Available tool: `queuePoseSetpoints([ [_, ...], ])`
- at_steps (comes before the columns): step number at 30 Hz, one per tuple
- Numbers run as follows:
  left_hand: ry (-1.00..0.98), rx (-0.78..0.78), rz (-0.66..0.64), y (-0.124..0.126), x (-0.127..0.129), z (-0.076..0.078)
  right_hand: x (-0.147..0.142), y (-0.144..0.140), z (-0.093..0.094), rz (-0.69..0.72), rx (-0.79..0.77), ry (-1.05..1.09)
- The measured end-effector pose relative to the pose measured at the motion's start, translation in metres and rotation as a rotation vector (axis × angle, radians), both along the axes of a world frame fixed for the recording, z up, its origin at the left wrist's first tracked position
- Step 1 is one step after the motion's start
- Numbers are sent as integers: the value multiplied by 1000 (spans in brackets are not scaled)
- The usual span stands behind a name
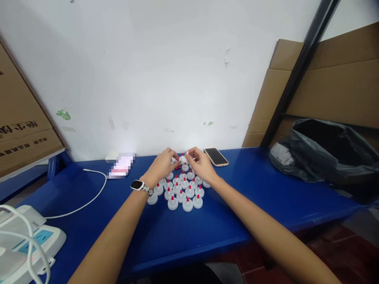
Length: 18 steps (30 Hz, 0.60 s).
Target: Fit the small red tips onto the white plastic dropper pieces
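Note:
Many white round nozzle caps with small red tips [187, 205] stand upright in a cluster on the blue table [166, 240]. My left hand [164, 165], with a white watch on its wrist, reaches to the far end of the cluster. Its thumb and fingers are closed in a pinch, and what they hold is hidden. Opposite it, my right hand [201, 163] is pinched at a white cap [184, 159] between the two hands. Loose small red tips [177, 167] lie just below the left fingertips.
A phone [216, 156] lies right of the cluster. At left are a blurred-out pink item [121, 165], a white cable [97, 193] and a power strip [44, 236]. A grey plastic bag [328, 150] sits at right, near cardboard [334, 83]. The white wall [166, 79] borders the table's back.

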State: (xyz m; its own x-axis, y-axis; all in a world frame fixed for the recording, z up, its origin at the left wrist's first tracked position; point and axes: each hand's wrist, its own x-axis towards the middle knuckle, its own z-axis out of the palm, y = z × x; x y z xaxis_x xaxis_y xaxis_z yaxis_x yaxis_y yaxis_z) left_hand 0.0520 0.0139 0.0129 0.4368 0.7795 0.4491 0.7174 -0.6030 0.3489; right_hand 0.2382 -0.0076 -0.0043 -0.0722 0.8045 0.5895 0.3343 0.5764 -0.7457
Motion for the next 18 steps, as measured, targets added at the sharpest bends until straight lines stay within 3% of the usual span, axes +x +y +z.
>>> queuePoseSetpoints([
  [4,-429,-199,-154,-11,-6,4,-2,-3,0,67,-75,113],
  [8,-693,-299,-196,-24,-6,2,-8,-6,-2,179,-134,208],
  [12,-798,-383,-212,-30,-3,-3,-14,-8,-4,246,-176,228],
  [18,-848,-403,-197,-29,1,-11,-19,-13,-5,212,-248,296],
])
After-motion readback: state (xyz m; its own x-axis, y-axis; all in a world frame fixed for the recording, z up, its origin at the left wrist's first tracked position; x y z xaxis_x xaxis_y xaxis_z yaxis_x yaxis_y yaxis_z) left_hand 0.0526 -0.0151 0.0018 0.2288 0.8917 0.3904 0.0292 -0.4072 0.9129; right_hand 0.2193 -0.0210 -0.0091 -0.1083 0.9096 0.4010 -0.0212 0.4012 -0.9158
